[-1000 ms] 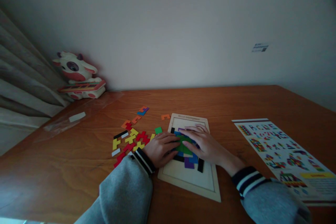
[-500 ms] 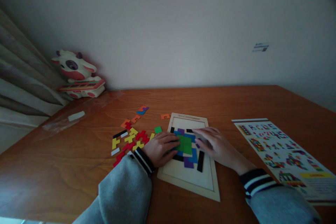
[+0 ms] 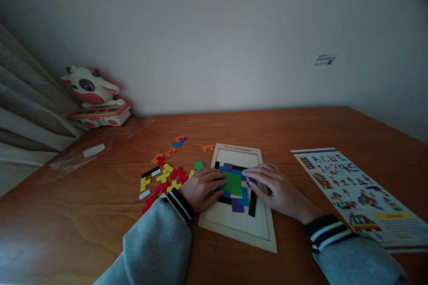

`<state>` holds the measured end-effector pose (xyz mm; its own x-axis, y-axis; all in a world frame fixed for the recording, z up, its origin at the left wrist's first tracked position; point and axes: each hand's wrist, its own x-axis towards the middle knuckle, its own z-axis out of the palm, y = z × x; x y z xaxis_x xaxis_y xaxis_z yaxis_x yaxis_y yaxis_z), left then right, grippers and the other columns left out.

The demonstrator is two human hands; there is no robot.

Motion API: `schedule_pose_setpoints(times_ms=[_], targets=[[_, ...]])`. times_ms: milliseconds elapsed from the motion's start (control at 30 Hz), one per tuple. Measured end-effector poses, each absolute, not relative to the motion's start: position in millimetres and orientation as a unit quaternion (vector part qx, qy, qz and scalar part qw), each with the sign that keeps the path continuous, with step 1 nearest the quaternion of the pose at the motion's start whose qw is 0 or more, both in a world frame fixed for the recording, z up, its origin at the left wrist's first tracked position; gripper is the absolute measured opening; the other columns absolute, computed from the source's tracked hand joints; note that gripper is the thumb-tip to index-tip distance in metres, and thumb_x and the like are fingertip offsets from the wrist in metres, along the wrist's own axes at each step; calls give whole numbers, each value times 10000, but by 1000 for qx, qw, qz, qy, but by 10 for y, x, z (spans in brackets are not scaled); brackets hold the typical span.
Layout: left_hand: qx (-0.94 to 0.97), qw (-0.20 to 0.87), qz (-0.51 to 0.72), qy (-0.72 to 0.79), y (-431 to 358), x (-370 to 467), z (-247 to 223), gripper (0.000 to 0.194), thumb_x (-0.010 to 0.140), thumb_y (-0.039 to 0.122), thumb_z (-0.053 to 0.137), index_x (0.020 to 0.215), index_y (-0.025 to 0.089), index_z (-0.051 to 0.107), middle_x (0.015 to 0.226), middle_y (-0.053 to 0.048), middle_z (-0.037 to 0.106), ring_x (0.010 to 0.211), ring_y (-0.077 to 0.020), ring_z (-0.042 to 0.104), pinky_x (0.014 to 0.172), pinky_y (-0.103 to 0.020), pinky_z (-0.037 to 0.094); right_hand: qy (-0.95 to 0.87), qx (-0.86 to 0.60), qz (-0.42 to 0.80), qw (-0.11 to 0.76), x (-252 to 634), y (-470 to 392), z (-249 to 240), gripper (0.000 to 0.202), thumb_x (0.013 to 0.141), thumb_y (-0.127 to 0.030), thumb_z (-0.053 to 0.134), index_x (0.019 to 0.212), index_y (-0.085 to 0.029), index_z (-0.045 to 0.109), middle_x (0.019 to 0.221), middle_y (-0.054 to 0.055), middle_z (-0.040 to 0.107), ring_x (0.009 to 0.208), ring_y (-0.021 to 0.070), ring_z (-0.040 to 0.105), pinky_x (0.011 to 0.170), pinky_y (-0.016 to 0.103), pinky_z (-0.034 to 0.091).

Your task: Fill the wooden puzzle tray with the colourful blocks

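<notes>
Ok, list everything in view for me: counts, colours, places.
board: one, pale wood, centre
laid pieces: several, green, blue, purple, black, on the board
loose pieces: many, mixed colours, left of the board
printed sheet: one, white with coloured pictures, right
cow toy: one, white and red, far left
plastic film: one, clear, left, with white strip
curtain: one, greyish, left edge
table: one, brown, beneath
wall: one, grey, behind
sticker: one, pale, on the wall
sleeves: two, grey, striped cuffs
left hand: one, board's left side
right hand: one, board's right side
</notes>
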<state>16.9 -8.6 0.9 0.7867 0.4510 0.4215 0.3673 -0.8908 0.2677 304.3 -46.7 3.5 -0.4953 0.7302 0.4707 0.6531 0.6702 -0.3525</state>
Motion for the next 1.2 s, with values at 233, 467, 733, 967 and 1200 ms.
schedule_pose_setpoints(times_ms=[233, 467, 733, 967, 1200], targets=[[942, 85, 244, 215, -79, 162, 4, 306, 958, 286, 538, 1220, 176, 652, 1251, -129, 671, 1194, -261, 602, 1016, -461, 516, -912, -302, 32, 276, 2976, -791, 105, 311, 905, -209, 608, 1202, -268, 678, 1232, 63, 704, 1100, 222, 646, 964, 424, 506], [942, 86, 246, 214, -79, 167, 16, 306, 956, 290, 544, 1213, 168, 658, 1249, -124, 676, 1183, -264, 608, 1010, -460, 524, -935, -284, 24, 209, 2885, -878, 125, 331, 903, -298, 612, 1225, -247, 669, 1353, 95, 624, 1133, 265, 603, 972, 467, 492], [941, 82, 248, 215, -76, 167, -3, 297, 952, 282, 551, 1204, 165, 658, 1247, -123, 675, 1180, -267, 608, 1006, -467, 522, -931, -306, 45, 195, 2878, -871, 118, 419, 902, -357, 613, 1303, -238, 630, 1319, 118, 625, 1158, 279, 577, 1005, 491, 466], [942, 83, 244, 214, -82, 170, 12, 302, 958, 283, 542, 1216, 169, 651, 1250, -128, 671, 1191, -259, 600, 1014, -452, 516, -919, -313, 30, 238, 2905, -853, 83, 342, 924, -282, 588, 1251, -216, 663, 1236, 108, 686, 1101, 253, 624, 960, 446, 505], [942, 79, 245, 214, -75, 173, 1, 298, 954, 268, 541, 1210, 167, 656, 1262, -113, 671, 1187, -265, 601, 1004, -458, 523, -906, -303, 7, 294, 2897, -830, 84, 277, 929, -236, 575, 1174, -198, 700, 1143, 89, 741, 1017, 230, 667, 917, 424, 525]])
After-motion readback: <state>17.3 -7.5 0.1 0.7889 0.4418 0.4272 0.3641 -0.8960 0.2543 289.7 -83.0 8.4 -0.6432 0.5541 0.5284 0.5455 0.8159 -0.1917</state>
